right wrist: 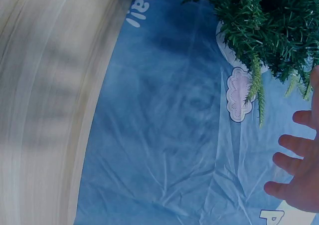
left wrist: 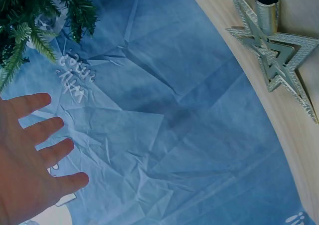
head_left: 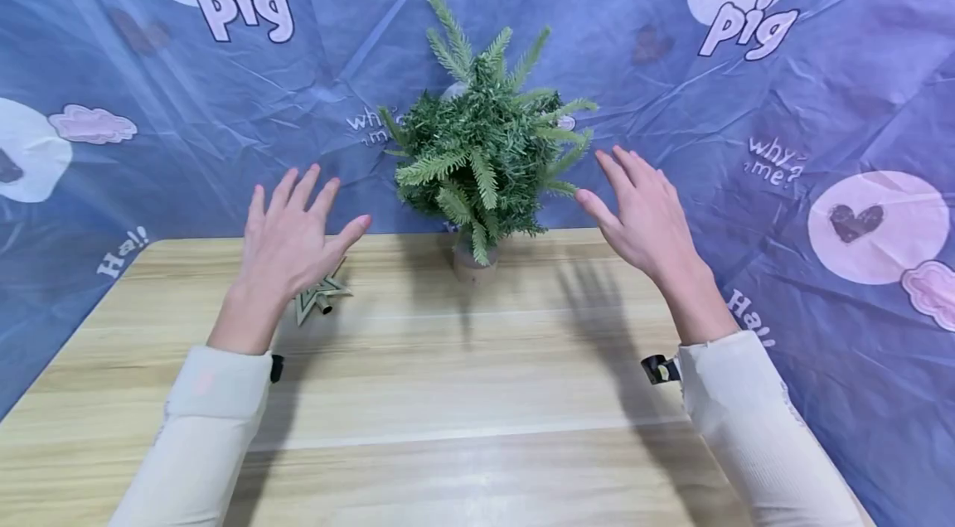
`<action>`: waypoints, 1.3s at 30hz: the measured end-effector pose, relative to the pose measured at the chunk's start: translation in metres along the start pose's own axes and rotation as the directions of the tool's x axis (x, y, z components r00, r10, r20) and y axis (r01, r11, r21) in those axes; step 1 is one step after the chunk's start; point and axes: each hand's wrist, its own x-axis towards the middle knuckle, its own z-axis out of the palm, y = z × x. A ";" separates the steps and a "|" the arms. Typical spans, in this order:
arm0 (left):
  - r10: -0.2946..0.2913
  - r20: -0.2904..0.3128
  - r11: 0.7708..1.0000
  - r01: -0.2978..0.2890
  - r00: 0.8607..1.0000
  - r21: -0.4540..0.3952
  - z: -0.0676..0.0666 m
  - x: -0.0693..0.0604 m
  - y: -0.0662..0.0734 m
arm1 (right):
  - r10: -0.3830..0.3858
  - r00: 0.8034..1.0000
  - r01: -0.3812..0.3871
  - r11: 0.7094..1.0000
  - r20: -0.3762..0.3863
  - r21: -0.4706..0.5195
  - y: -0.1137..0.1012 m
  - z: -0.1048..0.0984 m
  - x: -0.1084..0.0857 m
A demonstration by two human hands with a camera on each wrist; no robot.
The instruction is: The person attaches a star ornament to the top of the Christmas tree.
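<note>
A small artificial Christmas tree (head_left: 485,137) stands upright on a round base (head_left: 475,263) near the table's back edge. To its left, my left hand (head_left: 287,249) hovers with fingers spread, holding nothing. Below and partly behind that hand lies a star tree topper (head_left: 321,295); the left wrist view shows its glittery star (left wrist: 276,53) and short hollow tube (left wrist: 267,10). My right hand (head_left: 645,216) is raised at the tree's right side, fingers extended, thumb tip close to the branches; whether it touches them I cannot tell. The right wrist view shows those fingers (right wrist: 294,145) beside the green branches (right wrist: 259,30).
The wood-grain table (head_left: 462,394) reaches back to a blue printed cloth (head_left: 336,55) hanging behind and around it. Black straps (head_left: 660,369) show at the sleeve cuffs. Shadows of the arms fall across the tabletop.
</note>
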 end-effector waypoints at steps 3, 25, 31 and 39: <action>-0.013 0.005 1.000 0.013 1.000 -0.013 0.000 -0.001 -0.004 | -0.026 0.998 0.027 0.999 -0.060 0.029 -0.001 0.000 0.001; 0.001 -0.069 0.992 -0.010 0.998 -0.129 0.022 -0.010 -0.040 | -0.162 0.937 0.218 0.964 -0.309 0.155 -0.014 -0.001 0.012; 0.003 -0.130 0.981 -0.028 0.992 -0.189 0.028 -0.012 -0.048 | -0.179 0.929 0.250 0.949 -0.324 0.190 -0.021 -0.005 0.016; -0.026 -0.122 0.967 -0.006 0.992 -0.254 0.032 -0.016 -0.061 | -0.180 0.918 0.268 0.938 -0.352 0.219 -0.032 -0.009 0.023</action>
